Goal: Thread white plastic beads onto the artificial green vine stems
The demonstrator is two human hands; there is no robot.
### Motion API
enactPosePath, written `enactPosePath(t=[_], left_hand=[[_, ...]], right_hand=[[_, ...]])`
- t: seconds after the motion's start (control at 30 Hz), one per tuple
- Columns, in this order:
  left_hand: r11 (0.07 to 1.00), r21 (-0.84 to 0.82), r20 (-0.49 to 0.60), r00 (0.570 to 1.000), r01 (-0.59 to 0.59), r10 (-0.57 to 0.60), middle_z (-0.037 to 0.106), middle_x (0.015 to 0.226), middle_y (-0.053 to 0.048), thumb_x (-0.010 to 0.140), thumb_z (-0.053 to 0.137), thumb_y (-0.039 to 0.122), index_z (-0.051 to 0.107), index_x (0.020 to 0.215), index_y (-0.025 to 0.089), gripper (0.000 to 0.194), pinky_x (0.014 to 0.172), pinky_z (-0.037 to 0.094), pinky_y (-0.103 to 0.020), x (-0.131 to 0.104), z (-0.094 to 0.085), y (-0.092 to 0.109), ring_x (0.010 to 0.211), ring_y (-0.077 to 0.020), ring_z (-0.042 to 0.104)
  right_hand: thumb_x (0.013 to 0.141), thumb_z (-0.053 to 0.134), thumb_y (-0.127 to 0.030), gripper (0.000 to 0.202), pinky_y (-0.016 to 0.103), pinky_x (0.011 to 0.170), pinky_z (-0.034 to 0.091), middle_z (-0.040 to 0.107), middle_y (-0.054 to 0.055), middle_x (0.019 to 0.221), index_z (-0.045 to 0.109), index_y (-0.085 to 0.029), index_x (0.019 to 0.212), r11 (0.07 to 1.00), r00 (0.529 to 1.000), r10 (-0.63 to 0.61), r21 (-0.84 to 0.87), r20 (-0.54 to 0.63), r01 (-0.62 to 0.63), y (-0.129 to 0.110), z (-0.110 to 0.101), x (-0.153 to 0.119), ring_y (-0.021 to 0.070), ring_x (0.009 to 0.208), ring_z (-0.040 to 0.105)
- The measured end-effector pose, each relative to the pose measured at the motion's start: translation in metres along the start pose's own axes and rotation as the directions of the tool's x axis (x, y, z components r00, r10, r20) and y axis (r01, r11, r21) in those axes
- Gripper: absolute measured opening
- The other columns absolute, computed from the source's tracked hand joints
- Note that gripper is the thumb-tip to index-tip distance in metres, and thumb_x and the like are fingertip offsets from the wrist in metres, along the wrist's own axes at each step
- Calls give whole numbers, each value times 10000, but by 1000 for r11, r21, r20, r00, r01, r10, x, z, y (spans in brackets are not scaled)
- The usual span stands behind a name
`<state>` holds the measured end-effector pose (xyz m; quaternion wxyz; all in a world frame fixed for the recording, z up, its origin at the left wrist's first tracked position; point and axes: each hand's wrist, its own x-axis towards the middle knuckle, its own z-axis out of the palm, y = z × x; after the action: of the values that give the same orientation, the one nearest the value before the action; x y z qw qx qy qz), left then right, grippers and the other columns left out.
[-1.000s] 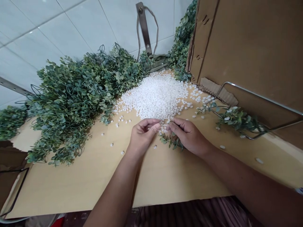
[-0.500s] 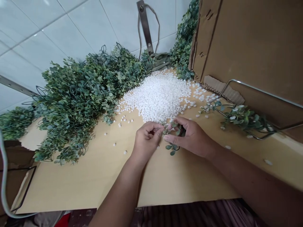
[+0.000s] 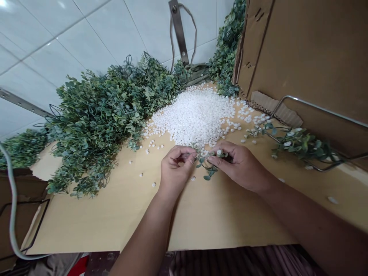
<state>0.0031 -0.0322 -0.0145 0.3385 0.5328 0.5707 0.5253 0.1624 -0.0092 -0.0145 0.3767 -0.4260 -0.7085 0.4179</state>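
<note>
Leafy sprig [image 3: 209,171] lay between person's hands, just near side of white bead pile [image 3: 198,115]. Left hand [image 3: 175,165]: thumb and forefinger pinched at sprig's thin end. Right hand [image 3: 240,163]: fingers curled, gripping sprig's other side. Sprig looked light, bendy, leaves likely easy to pull off; stem seemed best hold. Left of pile: greenery heap [image 3: 97,111]. Right of pile: white-dotted sprig [image 3: 301,143], wire frame [image 3: 322,106].

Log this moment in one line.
left hand: pinching sprig | right hand: gripping sprig | white pieces: heaped beyond hands
</note>
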Motion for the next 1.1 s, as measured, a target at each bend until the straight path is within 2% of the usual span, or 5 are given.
enactPosePath(t=[0.33, 0.6, 0.77, 0.93, 1.1], left_hand=[[957, 288, -3, 999, -44, 47, 590, 784, -37, 685, 629, 175, 666, 727, 170, 56, 582, 411, -216, 5, -21, 7, 676, -113, 524], [933, 349, 585, 799, -91, -140, 623, 736, -23, 675, 628, 124, 642, 737, 183, 87, 589, 431, -236, -8, -34, 7, 642, -131, 568], [885, 425, 509, 859, -190, -60, 629, 673, -10, 698, 565, 89, 644, 635, 189, 142, 570, 402, -222, -3, -28, 2, 616, -122, 550], [987, 79, 166, 974, 142, -154, 640, 594, -9, 636, 678, 176, 635, 632, 156, 48, 568, 437, -230, 7, -40, 7, 546, -106, 553], [939, -203, 214, 948, 278, -235, 663, 586, -2, 546, 763, 212, 687, 688, 153, 171, 571, 483, -230, 4, -25, 18, 537, -99, 575]], right_hand=[[807, 466, -249, 136, 306, 749, 432, 610, 54, 777, 576, -171, 786, 979, 998, 55, 195, 2, -54, 1, -1, 1, 191, 850, 569], [778, 528, -278, 125, 256, 624, 456, 644, 36, 712, 583, -177, 731, 967, 996, 86, 239, 28, -90, -2, -3, 0, 156, 706, 582], [791, 502, -282, 177, 232, 540, 414, 570, 13, 612, 559, -161, 675, 971, 988, 50, 223, 145, -82, -5, -2, -3, 119, 587, 531], [793, 478, -246, 199, 248, 517, 376, 547, 20, 586, 549, -150, 633, 997, 969, 24, 69, 246, -42, -5, 8, -8, 124, 568, 501], [804, 450, -225, 200, 264, 537, 385, 558, 23, 602, 534, -159, 636, 1000, 967, 21, 13, 252, -25, -2, 15, -9, 135, 589, 512]])
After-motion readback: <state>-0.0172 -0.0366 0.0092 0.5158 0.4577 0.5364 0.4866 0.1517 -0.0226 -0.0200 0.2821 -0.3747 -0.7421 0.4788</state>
